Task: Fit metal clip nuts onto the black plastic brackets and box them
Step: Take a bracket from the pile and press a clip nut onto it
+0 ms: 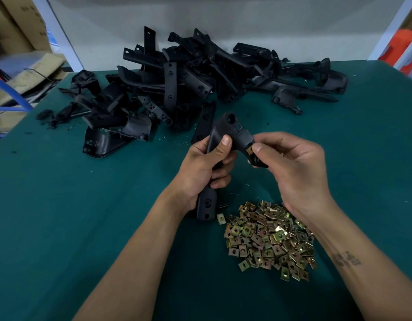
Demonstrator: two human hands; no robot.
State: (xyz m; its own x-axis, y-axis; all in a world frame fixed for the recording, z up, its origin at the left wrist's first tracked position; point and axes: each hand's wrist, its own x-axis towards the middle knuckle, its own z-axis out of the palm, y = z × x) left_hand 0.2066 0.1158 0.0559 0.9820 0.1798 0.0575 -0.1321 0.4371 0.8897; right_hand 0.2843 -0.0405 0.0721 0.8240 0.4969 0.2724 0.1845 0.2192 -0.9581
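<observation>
My left hand (205, 167) grips a black plastic bracket (230, 128) by its long stem, held upright above the green table (84, 205). My right hand (290, 163) pinches a brass-coloured clip nut (249, 149) with thumb and fingers against the bracket's right-hand tab. A heap of several loose clip nuts (269, 237) lies on the table below my right wrist. One single clip nut (220, 218) lies apart at the heap's left, beside the bracket's lower end.
A big pile of black brackets (177, 84) covers the back of the table, spreading to the right (311, 82). Cardboard boxes (17, 26) stand beyond the left edge. A white wall runs behind the pile. Small plastic shavings are scattered on the mat.
</observation>
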